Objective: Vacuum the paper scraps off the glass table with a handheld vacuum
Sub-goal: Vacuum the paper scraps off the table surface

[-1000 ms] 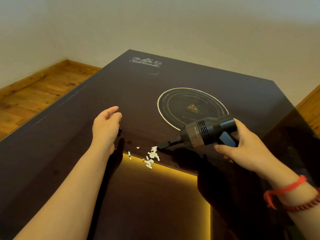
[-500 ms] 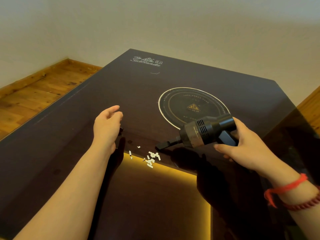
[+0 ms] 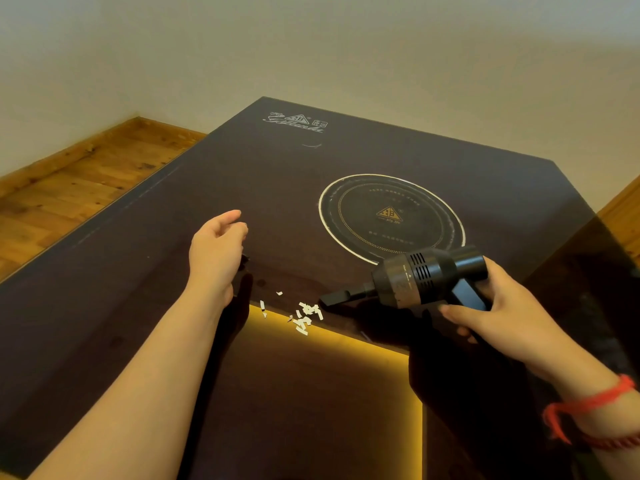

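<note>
Dark glass makes up the table, which fills most of the head view and runs from 7 o'clock up to a far corner at 12. A white ring with a gold emblem inside it is printed on the glass, just to the 1 o'clock side of centre, and a pale logo sits near the far corner. The right hand, at 4 o'clock, has its fingers curled round the grip of a black vacuum; the body lies roughly level and its flat nozzle points toward 9 o'clock, low over the glass. White paper scraps lie in a small cluster at centre, with the nozzle tip right at the cluster's 1 o'clock edge; whether it touches any scrap cannot be told. A few loose bits lie toward 9 o'clock of the cluster. The left hand, at 9 o'clock of centre, is set on edge near the scraps, fingers loosely curled and holding nothing. A red cord circles the right wrist. A yellow light strip glows under the glass from centre toward 5 o'clock. Wood floor shows at 9 o'clock, and a pale wall at 12.
</note>
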A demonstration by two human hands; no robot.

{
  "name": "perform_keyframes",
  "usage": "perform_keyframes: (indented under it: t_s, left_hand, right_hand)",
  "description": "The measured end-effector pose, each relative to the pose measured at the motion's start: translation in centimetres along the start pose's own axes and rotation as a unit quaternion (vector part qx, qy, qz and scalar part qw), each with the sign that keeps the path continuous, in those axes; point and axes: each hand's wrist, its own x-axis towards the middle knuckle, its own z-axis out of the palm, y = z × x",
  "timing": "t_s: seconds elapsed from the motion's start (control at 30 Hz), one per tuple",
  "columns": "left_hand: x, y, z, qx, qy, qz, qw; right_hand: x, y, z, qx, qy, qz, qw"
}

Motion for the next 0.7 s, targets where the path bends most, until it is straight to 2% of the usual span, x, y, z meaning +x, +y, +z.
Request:
perform_keyframes:
  t_s: [0.7]
  left_hand:
    - [0.0, -0.1, 0.0, 0.004, 0.003, -0.001, 1.0]
  right_hand:
    - [-2.8, 0.3, 0.3, -0.011, 0.01, -0.018, 1.0]
